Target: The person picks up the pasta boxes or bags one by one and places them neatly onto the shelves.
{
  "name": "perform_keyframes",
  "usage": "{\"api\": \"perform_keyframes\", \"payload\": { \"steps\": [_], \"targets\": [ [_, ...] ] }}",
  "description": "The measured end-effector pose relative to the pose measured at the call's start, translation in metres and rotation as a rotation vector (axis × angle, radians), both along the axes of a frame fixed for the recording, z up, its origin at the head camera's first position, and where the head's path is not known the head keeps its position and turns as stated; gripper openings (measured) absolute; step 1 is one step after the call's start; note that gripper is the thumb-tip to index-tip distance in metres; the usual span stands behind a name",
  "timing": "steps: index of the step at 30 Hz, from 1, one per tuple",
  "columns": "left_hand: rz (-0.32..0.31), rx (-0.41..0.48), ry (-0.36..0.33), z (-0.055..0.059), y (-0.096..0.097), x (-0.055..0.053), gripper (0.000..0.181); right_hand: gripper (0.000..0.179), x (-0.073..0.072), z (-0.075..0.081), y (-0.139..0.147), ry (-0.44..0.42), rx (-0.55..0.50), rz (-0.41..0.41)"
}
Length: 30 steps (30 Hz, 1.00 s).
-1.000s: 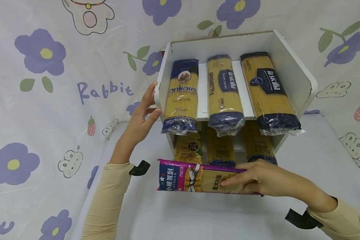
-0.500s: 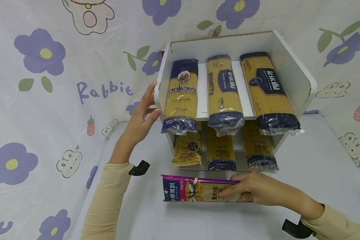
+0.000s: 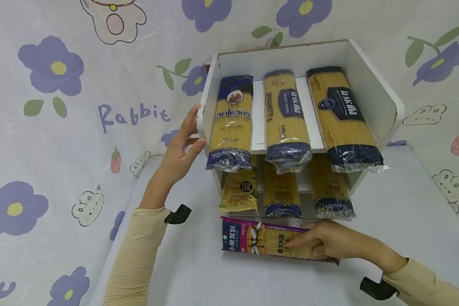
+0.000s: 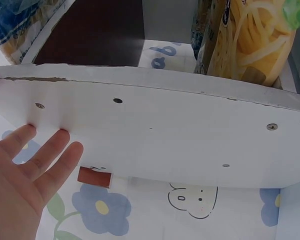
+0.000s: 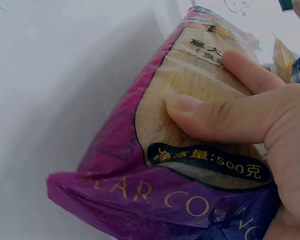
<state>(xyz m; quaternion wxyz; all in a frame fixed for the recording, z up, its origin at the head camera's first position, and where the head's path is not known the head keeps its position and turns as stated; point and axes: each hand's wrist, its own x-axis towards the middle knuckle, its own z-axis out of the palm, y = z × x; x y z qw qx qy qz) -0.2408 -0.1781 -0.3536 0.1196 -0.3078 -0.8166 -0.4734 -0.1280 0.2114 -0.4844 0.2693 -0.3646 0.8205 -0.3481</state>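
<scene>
In the head view my right hand [image 3: 340, 240] grips the right part of a purple and blue spaghetti packet [image 3: 257, 239], which lies crosswise in front of the shelf's lower tier. The right wrist view shows the thumb pressed over the packet's clear window [image 5: 160, 110], its purple end toward the camera. My left hand [image 3: 176, 159] touches the left side panel of a white two-tier shelf [image 3: 392, 95]. Seen from the left wrist, its straight fingertips rest against that panel [image 4: 165, 135] close to the edge.
On the upper tier lie an Ankara spaghetti pack [image 3: 233, 123] and two La Sicilia packs, one in the middle [image 3: 287, 114] and one at right [image 3: 344, 114]. Below are a yellow noodle bag [image 3: 239, 191] and two blue-ended spaghetti packs. A flowered cloth [image 3: 99, 76] hangs behind.
My right hand has brought the spaghetti packet down and away from the lower tier, then a little rightward, its right end now tipped lower. The left hand stays on the side panel.
</scene>
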Motion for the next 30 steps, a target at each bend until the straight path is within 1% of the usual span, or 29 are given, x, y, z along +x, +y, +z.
{"api": "perform_keyframes", "payload": {
  "steps": [2, 4, 9, 13, 17, 20, 22, 24, 26, 30],
  "targets": [
    [0.001, 0.001, -0.002, 0.0, 0.0, 0.0, 0.084, 0.071, -0.002, -0.005, 0.003, -0.065, -0.033, -0.002],
    [0.003, 0.001, -0.005, 0.0, 0.0, 0.0, 0.084, 0.069, -0.003, -0.009, 0.007, -0.106, -0.056, -0.006],
    [0.006, -0.001, -0.004, 0.001, 0.0, 0.001, 0.084, 0.06, -0.006, -0.016, 0.016, -0.145, -0.053, -0.02],
    [0.007, -0.001, -0.001, 0.001, 0.0, 0.001, 0.084, 0.055, -0.009, -0.021, 0.024, -0.137, -0.019, -0.051],
    [0.005, -0.002, 0.001, 0.001, 0.0, 0.001, 0.084, 0.052, -0.011, -0.028, 0.031, -0.106, 0.007, -0.087],
    [0.0, 0.0, 0.003, 0.001, 0.0, 0.001, 0.083, 0.053, -0.011, -0.034, 0.035, -0.1, 0.004, -0.13],
    [-0.003, 0.003, 0.002, 0.001, 0.0, 0.0, 0.083, 0.054, -0.009, -0.038, 0.037, -0.1, 0.002, -0.182],
    [-0.004, 0.005, 0.0, 0.001, 0.0, 0.0, 0.083, 0.055, -0.008, -0.042, 0.04, -0.09, -0.022, -0.238],
    [-0.002, 0.004, -0.002, 0.0, 0.0, 0.0, 0.084, 0.055, -0.006, -0.046, 0.041, -0.084, -0.07, -0.29],
    [0.001, -0.001, 0.004, 0.001, 0.0, 0.001, 0.084, 0.054, -0.003, -0.054, 0.041, -0.043, -0.206, -0.371]
  ]
}}
